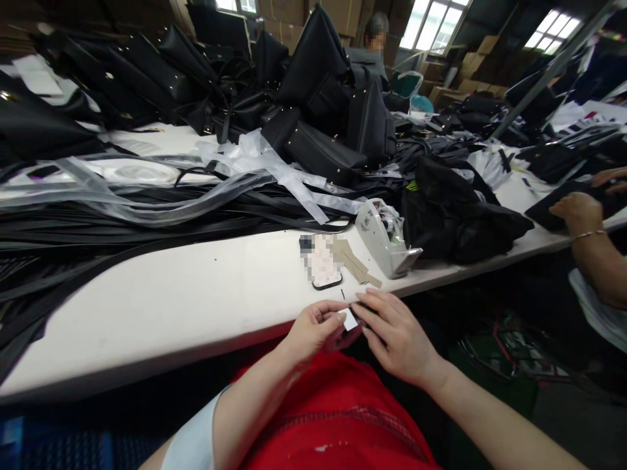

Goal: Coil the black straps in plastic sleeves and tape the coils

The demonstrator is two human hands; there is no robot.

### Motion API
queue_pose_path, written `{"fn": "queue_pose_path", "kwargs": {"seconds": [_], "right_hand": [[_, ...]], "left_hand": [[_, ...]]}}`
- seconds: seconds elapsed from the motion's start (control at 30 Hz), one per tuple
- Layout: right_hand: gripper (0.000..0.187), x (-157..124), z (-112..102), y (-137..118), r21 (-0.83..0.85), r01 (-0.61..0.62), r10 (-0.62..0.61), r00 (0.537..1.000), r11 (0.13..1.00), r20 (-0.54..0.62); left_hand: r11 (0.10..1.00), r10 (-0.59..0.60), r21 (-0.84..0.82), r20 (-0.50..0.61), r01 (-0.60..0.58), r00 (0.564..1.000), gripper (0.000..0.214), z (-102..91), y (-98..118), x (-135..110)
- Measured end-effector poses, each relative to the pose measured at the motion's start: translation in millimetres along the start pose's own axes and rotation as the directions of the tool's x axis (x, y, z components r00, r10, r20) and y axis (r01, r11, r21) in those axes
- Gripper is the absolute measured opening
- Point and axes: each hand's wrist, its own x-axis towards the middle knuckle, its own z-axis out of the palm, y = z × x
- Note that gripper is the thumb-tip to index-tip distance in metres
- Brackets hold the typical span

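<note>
"While both hands work out past the lip of the table (pixel 196 294), what worries you?"

"Start with the big stuff. The black straps (pixel 98 241) sprawl over the table's left side and run off its edge, so an arm could catch them and drag the lot down. Next is the phone (pixel 322 261). It lies near the edge, just beyond the hands, and I'd guess a careless reach could knock it off."

"And the small piece?"

"The white slip (pixel 351 320) is held between the two hands, above the lap rather than over the table. If a pinch loosens, I'd expect it to drop into the dark below."

"How are the fingers set?"

"The left hand (pixel 313 326) has thumb and forefinger closed on the slip's left end. The right hand (pixel 396 333) bends its fingers onto the other end and, as far as I can see, is closed on it too. Something dark sits under the slip — I cannot tell what."

"Containers?"

"The black bags (pixel 318 72) heaped at the back are shut, so their contents are hidden. The tape dispenser (pixel 386 238), just right of the phone, holds a roll."
</note>
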Motion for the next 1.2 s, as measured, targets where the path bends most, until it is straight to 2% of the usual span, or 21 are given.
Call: {"fn": "queue_pose_path", "kwargs": {"seconds": [0.07,0.1,0.13,0.17,0.2,0.27,0.33,0.4,0.5,0.7,0.9,0.97,1.03,1.1,1.13,1.2], "right_hand": [[0.041,11.7,-17.6,34.7,-0.058,-0.104,0.092,0.978,0.993,-0.189],[0.037,17.7,-26.5,56.1,-0.071,-0.202,0.169,0.931,0.977,-0.325],[0.034,23.4,-34.1,78.6,-0.063,-0.318,0.262,0.864,0.946,-0.429],[0.033,28.2,-39.9,100.3,-0.027,-0.416,0.353,0.804,0.909,-0.478],[0.032,32.2,-43.4,120.0,0.061,-0.499,0.47,0.76,0.865,-0.448],[0.036,37.1,-43.6,148.9,0.343,-0.622,0.706,0.668,0.704,-0.235],[0.042,38.6,-37.5,162.4,0.54,-0.653,0.79,0.611,0.532,-0.039],[0.043,38.0,-30.0,164.4,0.613,-0.628,0.8,0.6,0.48,-0.013],[0.043,36.4,-24.8,158.8,0.636,-0.607,0.803,0.594,0.476,-0.034],[0.041,40.5,-32.7,154.2,0.608,-0.624,0.823,0.561,0.49,-0.087],[0.031,51.1,-38.0,141.5,0.573,-0.631,0.788,0.614,0.523,-0.044],[0.031,49.0,-39.6,133.0,0.582,-0.602,0.774,0.629,0.546,-0.075],[0.031,40.4,-39.6,125.5,0.561,-0.563,0.747,0.646,0.607,-0.16],[0.032,26.6,-36.0,121.6,0.528,-0.577,0.751,0.631,0.623,-0.197],[0.033,18.8,-32.7,121.1,0.522,-0.606,0.772,0.61,0.6,-0.179],[0.036,4.1,-24.8,120.6,0.532,-0.682,0.832,0.549,0.501,-0.079]], "left_hand": [[1.0,0.001,0.014,-0.027,0.0,1.0,0.052,-4.9,0.4,-0.4],[1.0,0.007,0.025,-0.045,-0.005,0.999,0.051,-7.1,1.0,-0.7],[0.999,0.016,0.037,-0.064,-0.013,0.998,0.051,-8.8,1.7,-1.1],[0.999,0.023,0.049,-0.077,-0.019,0.997,0.05,-10.2,2.3,-1.6],[0.998,0.03,0.055,-0.086,-0.026,0.996,0.05,-11.1,2.7,-2.1],[0.998,0.032,0.061,-0.087,-0.027,0.996,0.05,-12.1,2.5,-3.1],[0.997,0.03,0.07,-0.085,-0.024,0.996,0.052,-12.3,1.2,-3.8],[0.996,0.035,0.089,-0.089,-0.027,0.995,0.053,-11.8,-0.6,-4.5],[0.994,0.044,0.105,-0.1,-0.034,0.994,0.051,-9.8,-2.7,-5.7],[0.997,0.017,0.072,-0.084,-0.011,0.996,0.05,-2.3,-6.6,-5.9],[0.996,0.015,0.084,-0.086,-0.007,0.996,0.052,3.7,-12.0,-6.1],[0.996,0.006,0.084,-0.083,0.001,0.996,0.053,3.6,-13.5,-6.8],[0.997,0.017,0.074,-0.094,-0.01,0.995,0.053,2.5,-15.4,-6.8],[0.997,0.043,0.065,-0.11,-0.036,0.993,0.053,1.1,-17.8,-5.4],[0.997,0.053,0.056,-0.114,-0.047,0.992,0.052,0.5,-18.9,-4.1],[0.998,0.058,0.029,-0.109,-0.055,0.992,0.051,-0.2,-20.6,-1.0]]}}
